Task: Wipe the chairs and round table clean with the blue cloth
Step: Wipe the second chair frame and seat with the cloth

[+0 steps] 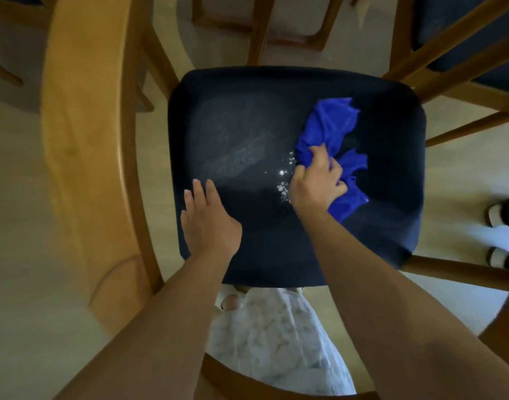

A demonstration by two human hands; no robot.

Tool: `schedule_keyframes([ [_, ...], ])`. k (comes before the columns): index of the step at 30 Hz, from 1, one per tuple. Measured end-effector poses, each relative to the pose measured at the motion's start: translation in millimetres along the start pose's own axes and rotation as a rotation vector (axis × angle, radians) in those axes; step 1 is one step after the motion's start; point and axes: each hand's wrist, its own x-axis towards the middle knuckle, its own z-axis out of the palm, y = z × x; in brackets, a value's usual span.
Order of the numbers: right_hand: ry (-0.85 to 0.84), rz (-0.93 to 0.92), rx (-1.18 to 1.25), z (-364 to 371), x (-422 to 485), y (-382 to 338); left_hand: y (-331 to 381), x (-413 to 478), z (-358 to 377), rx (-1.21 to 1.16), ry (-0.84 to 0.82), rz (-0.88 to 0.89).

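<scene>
Grip: right hand [316,183] bunched tight around the crumpled bright-blue cloth [331,131], pressing it onto the seat.
Other hand: left hand [207,217] flat, fingers straight, resting on the near-left of the seat, holding nothing.
Cloth position: right of centre on the dark navy padded chair seat [276,249].
Dirt: white crumbs or flecks [283,180] just left of the right hand; a pale dusty smear [236,151] further left, toward the far side.
Progress, judged: this seat is partly wiped; smear and flecks remain.
Left to do: other wooden chairs [461,44] far right; the light wooden curved table edge [83,134] at left shows no cloth on it.
</scene>
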Motion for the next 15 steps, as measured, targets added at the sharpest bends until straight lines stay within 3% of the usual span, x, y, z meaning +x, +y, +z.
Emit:
schedule_keyframes([
  [7, -0.339, -0.398, -0.087, 44.5, -75.9, -69.7, -4.8, -3.8, -7.7, -0.181, 0.103, -0.18],
  [12, -0.486, -0.745, -0.23, 47.4, -92.5, -65.0, -15.6, 6.2, -14.4, -0.582, 0.238, -0.521],
  [15, -0.603, -1.036, -0.421, 40.5, -86.5, -53.5, -17.4, 8.1, -12.9, -0.562, 0.236, -0.533],
])
